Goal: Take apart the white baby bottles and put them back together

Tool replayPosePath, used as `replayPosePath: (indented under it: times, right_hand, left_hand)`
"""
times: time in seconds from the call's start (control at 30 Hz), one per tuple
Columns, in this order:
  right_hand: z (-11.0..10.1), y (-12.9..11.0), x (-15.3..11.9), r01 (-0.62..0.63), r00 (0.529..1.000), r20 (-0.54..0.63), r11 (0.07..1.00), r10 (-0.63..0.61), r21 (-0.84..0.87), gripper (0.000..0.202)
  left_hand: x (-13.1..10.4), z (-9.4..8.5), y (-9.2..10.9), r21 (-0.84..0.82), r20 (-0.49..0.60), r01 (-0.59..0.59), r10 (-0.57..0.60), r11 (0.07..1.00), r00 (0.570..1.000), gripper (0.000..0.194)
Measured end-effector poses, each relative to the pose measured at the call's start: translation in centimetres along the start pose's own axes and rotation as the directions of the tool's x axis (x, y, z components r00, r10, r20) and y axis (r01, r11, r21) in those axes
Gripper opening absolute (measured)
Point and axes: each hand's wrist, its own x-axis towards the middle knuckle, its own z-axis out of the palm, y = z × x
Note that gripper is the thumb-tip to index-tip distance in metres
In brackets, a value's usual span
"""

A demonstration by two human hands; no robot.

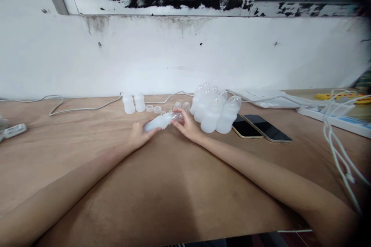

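A frosted white bottle (158, 123) lies tilted on its side in my left hand (141, 133), whose fingers wrap round its body. At the bottle's top end, my right hand (187, 125) grips a clear dome cap (177, 116) between thumb and fingers. Cap and bottle neck meet; whether they are joined cannot be made out. Behind my hands are two white rings (157, 109) and some clear caps (186, 106). Two uncapped bottles (139, 102) stand at the back left. Several bottles with clear caps (227, 117) stand close together right of my right hand.
Two phones (268, 127) lie on the wooden table (139, 193) at the right. Beyond them are a white power strip (333, 119), tangled white cables (336, 142) and a plastic bag (269, 100). A thin cable runs along the wall. A small white device (14, 131) lies far left.
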Motion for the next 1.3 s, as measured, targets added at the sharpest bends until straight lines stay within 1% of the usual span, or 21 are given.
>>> replayPosePath:
  times: [0.1,0.2,0.27,0.33,0.4,0.5,0.57,0.63,0.7,0.73,0.8,0.87,0.93,0.97,1.0,1.03,1.1,1.13,1.17,1.23,1.3]
  right_hand:
    - [-0.2,-0.9,-0.1,-0.010,1.000,0.021,1.000,0.010,0.011,0.036]
    - [-0.3,-1.3,-0.1,-0.021,0.999,0.040,1.000,0.020,0.002,0.033]
    - [-0.3,-1.4,-0.1,-0.026,0.998,0.052,1.000,0.025,0.016,0.033]
    - [-0.3,-1.3,-0.1,-0.032,0.997,0.069,0.999,0.030,0.027,0.033]
    - [-0.4,-1.3,0.0,-0.022,0.997,0.073,1.000,0.022,0.002,0.033]
    - [-0.4,-1.1,0.0,0.025,0.998,0.051,0.996,-0.020,-0.086,0.035]
    - [-0.4,-1.2,-0.1,0.044,0.999,0.038,0.989,-0.039,-0.138,0.038]
    - [-0.3,-1.3,-0.2,0.058,0.998,0.027,0.987,-0.055,-0.153,0.037]
    - [-0.3,-1.4,-0.3,0.093,0.996,0.017,0.986,-0.091,-0.140,0.033]
    - [-0.3,-1.5,-0.3,0.114,0.993,0.012,0.984,-0.114,-0.133,0.032]
    - [-0.4,-1.6,-0.2,0.145,0.989,0.012,0.980,-0.144,-0.139,0.031]
    - [-0.6,-1.8,0.0,0.152,0.988,0.018,0.975,-0.151,-0.163,0.029]
    - [-0.9,-2.2,0.5,0.168,0.986,0.030,0.966,-0.166,-0.196,0.027]
    - [-1.0,-2.5,0.7,0.185,0.983,0.041,0.958,-0.181,-0.217,0.026]
    - [-1.2,-2.9,1.0,0.206,0.978,0.055,0.948,-0.199,-0.243,0.026]
    - [-1.3,-3.3,1.3,0.230,0.973,0.073,0.932,-0.219,-0.278,0.026]
    - [-1.7,-4.2,1.8,0.273,0.962,0.115,0.885,-0.248,-0.377,0.031]
    - [-1.9,-4.6,2.0,0.284,0.959,0.133,0.853,-0.251,-0.438,0.034]
    - [-2.1,-5.0,2.1,0.285,0.959,0.148,0.816,-0.243,-0.502,0.036]
    - [-2.6,-5.6,2.4,0.259,0.966,0.170,0.729,-0.195,-0.633,0.037]
    - [-3.3,-5.9,2.6,0.210,0.978,0.172,0.628,-0.122,-0.750,0.036]
  left_hand:
    - [-0.1,0.0,0.1,0.012,-0.028,-0.046,0.046,0.999,0.999,0.046]
    - [-0.4,-0.1,0.3,0.052,-0.017,-0.120,0.121,0.991,0.993,0.043]
    - [-0.5,-0.1,0.4,0.071,-0.014,-0.136,0.138,0.988,0.990,0.043]
    - [-0.7,-0.1,0.5,0.072,-0.005,-0.119,0.120,0.990,0.993,0.043]
    - [-0.7,0.0,0.7,0.043,0.020,-0.082,0.081,0.996,0.997,0.043]
    - [-0.5,0.0,1.1,-0.075,0.089,-0.004,0.011,0.997,0.996,0.040]
    - [-0.3,-0.1,1.4,-0.186,0.164,0.083,-0.053,0.979,0.985,0.040]
    - [-0.1,-0.2,1.7,-0.311,0.270,0.226,-0.142,0.923,0.952,0.043]
    - [0.0,-0.3,1.9,-0.429,0.390,0.376,-0.207,0.821,0.897,0.044]
    - [0.0,-0.4,2.0,-0.479,0.443,0.431,-0.214,0.765,0.871,0.043]
    - [-0.1,-0.5,2.2,-0.548,0.536,0.506,-0.184,0.666,0.824,0.041]
    - [-0.2,-0.4,2.3,-0.579,0.607,0.561,-0.146,0.592,0.781,0.041]
    - [-0.3,-0.3,2.2,-0.594,0.638,0.586,-0.122,0.552,0.761,0.044]
    - [-0.2,-0.1,2.1,-0.602,0.630,0.576,-0.113,0.553,0.768,0.046]
    - [-0.2,0.1,2.0,-0.613,0.600,0.545,-0.112,0.572,0.792,0.047]
    - [-0.1,0.2,1.7,-0.618,0.549,0.493,-0.113,0.612,0.828,0.047]
    - [0.2,0.6,1.1,-0.585,0.404,0.346,-0.106,0.733,0.909,0.044]
    - [0.4,0.8,0.7,-0.548,0.329,0.268,-0.090,0.792,0.940,0.044]
    - [0.6,1.0,0.4,-0.505,0.266,0.200,-0.069,0.839,0.962,0.044]
    - [0.7,1.3,-0.3,-0.426,0.201,0.125,-0.041,0.896,0.979,0.046]
    - [0.7,1.5,-0.6,-0.360,0.186,0.121,-0.056,0.925,0.981,0.045]
